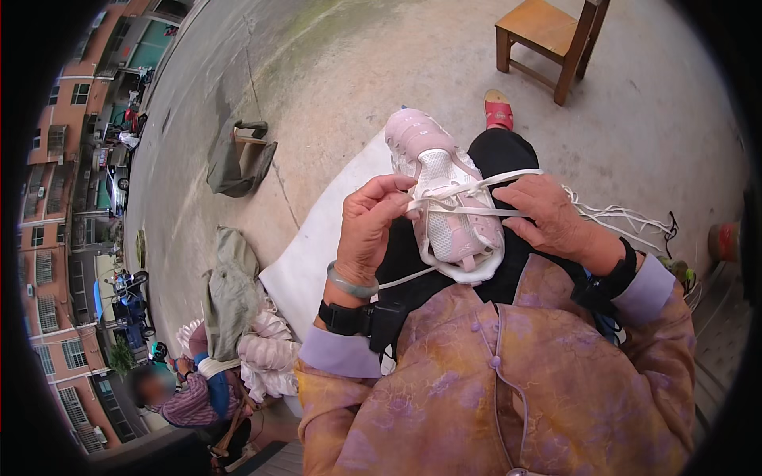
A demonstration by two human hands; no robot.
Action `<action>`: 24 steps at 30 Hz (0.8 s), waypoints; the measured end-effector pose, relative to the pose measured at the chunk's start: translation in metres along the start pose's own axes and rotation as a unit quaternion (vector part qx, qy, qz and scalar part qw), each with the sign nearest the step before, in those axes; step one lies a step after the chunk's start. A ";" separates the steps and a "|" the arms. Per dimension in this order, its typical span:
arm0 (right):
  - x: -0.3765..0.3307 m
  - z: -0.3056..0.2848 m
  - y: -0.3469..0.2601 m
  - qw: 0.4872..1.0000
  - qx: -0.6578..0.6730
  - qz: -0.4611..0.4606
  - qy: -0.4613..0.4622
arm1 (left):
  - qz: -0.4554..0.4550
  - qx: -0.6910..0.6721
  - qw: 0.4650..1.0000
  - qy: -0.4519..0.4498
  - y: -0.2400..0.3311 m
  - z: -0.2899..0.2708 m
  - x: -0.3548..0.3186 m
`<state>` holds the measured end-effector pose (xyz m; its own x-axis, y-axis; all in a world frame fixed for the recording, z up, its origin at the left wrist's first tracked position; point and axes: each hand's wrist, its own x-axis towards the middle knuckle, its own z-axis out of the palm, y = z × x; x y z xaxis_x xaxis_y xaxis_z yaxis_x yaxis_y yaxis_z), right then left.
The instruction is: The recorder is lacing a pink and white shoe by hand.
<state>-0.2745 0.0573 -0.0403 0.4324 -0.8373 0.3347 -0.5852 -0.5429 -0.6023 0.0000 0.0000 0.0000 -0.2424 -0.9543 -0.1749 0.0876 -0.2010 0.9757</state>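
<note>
Lacing is the job in hand: a pink and white shoe (pixel 448 202) lies sole-down on the person's lap, toe pointing away, with a white lace (pixel 476 190) crossed over its tongue. Left hand (pixel 369 226) has its fingers pinched together on the lace at the shoe's left edge; right hand (pixel 552 214) rests on the right side, fingers curled onto the other strand. Next move, I'd judge, needs the pinched end fed cleanly through an eyelet, then drawn snug.
</note>
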 end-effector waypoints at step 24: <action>-0.122 -0.051 0.022 0.938 0.220 0.265 -0.040 | 0.071 0.093 0.992 0.039 -0.034 0.024 -0.013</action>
<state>-0.3756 0.1440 -0.0572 0.2215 -0.9650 -0.1405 -0.4005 0.0414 -0.9154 -0.0229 0.0248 -0.0274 -0.1651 -0.9856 -0.0367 -0.0654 -0.0262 0.9975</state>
